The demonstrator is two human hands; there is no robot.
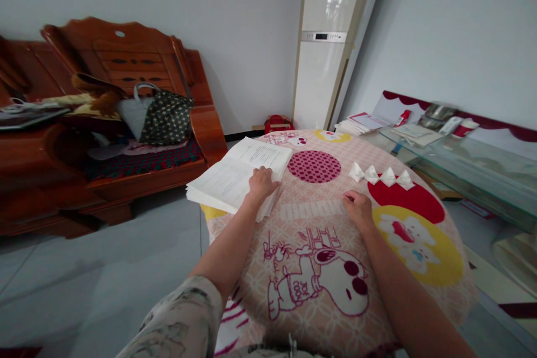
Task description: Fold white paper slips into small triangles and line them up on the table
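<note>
My left hand (262, 182) lies on the right page of an open book (226, 173), with its thumb out to the side and its fingers on the paper. My right hand (358, 207) is above the tablecloth with its fingers curled in and pressed together; whatever they may hold is hidden. Between my hands runs a row of several pale, flat strips (310, 210), blurred at this distance, and my right fingertips are at its right end. Beyond my right hand stand several white folded-paper shapes (388, 177) in a line.
A patterned cloth with cartoon figures covers the round table (310, 307). To the right is a glass-topped table (474, 151) with papers, metal bowls and a cup. At left, a wooden sofa (138, 61) holds bags. A tall white air conditioner (321, 72) stands at the back.
</note>
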